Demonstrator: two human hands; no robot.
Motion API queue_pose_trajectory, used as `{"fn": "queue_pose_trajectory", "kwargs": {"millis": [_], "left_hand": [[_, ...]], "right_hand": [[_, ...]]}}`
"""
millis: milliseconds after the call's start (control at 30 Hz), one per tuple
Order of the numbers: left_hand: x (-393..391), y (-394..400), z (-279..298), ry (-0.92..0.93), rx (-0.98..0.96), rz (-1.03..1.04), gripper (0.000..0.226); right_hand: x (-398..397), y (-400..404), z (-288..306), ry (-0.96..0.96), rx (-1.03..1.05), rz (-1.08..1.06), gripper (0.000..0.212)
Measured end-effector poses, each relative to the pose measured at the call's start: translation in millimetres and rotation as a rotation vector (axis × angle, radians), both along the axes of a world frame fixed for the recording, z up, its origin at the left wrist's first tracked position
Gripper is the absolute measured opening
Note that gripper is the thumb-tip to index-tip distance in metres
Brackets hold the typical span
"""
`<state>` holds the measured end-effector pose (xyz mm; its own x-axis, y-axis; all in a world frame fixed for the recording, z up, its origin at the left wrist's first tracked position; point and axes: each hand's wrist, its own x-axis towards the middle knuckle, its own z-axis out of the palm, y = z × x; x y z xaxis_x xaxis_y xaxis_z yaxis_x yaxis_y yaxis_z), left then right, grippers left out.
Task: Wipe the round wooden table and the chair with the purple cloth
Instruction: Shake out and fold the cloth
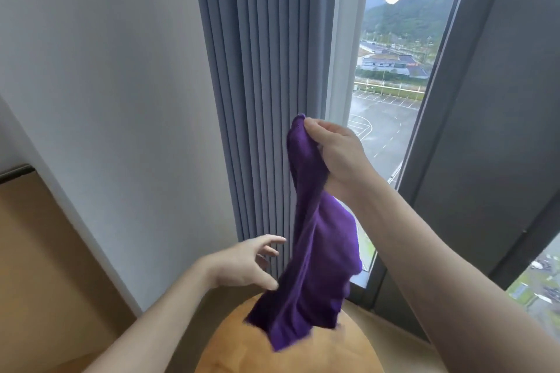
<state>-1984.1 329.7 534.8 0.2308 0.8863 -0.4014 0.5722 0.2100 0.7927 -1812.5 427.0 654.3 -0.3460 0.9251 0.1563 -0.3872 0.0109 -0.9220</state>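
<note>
My right hand [336, 154] is raised in front of the curtain and pinches the top corner of the purple cloth [315, 266]. The cloth hangs down long and loose, its lower end dangling just above the round wooden table [242, 351] at the bottom middle. My left hand [245, 263] hovers to the left of the cloth with fingers spread, holding nothing; its thumb is close to the cloth's edge. No chair shows in this view.
A grey pleated curtain [257, 85] hangs straight ahead beside a tall window [391, 94] with a dark frame. A white wall [106, 85] fills the left side. Light wooden floor [39, 266] lies at the lower left.
</note>
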Motion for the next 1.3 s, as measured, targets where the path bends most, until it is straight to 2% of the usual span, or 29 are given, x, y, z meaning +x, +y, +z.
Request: {"fn": "queue_pose_trajectory", "kwargs": {"millis": [67,100,167,233,300,367,433,500,567,633,733,800,867,933,1033,1100,1200,1300], "left_hand": [[19,3,-6,-0.312,-0.052,-0.055,0.085],[27,5,-8,-0.398,-0.049,-0.074,0.084],[49,10,-12,-0.366,0.025,-0.018,0.073],[66,19,-14,-0.237,0.143,0.119,0.047],[76,28,-14,-0.259,0.147,0.219,0.03],[84,34,-6,-0.416,0.097,0.238,0.024],[91,40,4,-0.599,0.089,0.317,0.023],[94,49,15,-0.744,0.049,0.405,0.027],[91,58,22,-0.847,-0.034,0.414,0.032],[86,67,23,-0.883,-0.094,0.452,0.031],[82,75,15,-0.877,-0.126,0.581,0.033],[83,78,11,-0.896,-0.134,0.616,0.038],[84,81,9,-0.905,-0.124,0.625,0.043],[84,82,10,-0.883,-0.105,0.604,0.044],[78,82,14,-0.788,-0.079,0.537,0.041],[67,80,15,-0.665,-0.051,0.514,0.038],[41,76,16,-0.449,-0.037,0.51,0.034],[12,70,13,-0.239,-0.055,0.483,0.027]], "right_hand": [[-4,0,5,0.049,-0.028,0.012,0.026],[-5,0,7,0.084,-0.043,0.034,0.022],[-2,3,12,0.163,-0.052,0.095,0.018],[2,7,15,0.209,-0.032,0.156,0.015],[7,13,12,0.182,-0.011,0.213,0.026],[19,25,-1,-0.003,0.016,0.184,0.044],[40,34,-23,-0.284,0.02,0.094,0.05],[63,39,-55,-0.472,-0.056,0.05,0.045],[88,40,-90,-0.613,-0.112,-0.012,0.03],[112,37,-123,-0.708,-0.145,-0.078,0.019],[138,24,-162,-0.722,-0.332,-0.048,0.051],[141,13,-179,-0.698,-0.419,0.077,0.073],[132,6,-188,-0.608,-0.439,0.194,0.083],[116,5,-189,-0.488,-0.416,0.186,0.079],[99,9,-183,-0.409,-0.333,0.054,0.046],[97,17,-184,-0.499,-0.296,-0.069,0.041],[106,31,-186,-0.768,-0.23,-0.25,0.043],[119,39,-183,-0.826,-0.198,-0.294,0.038]]}}
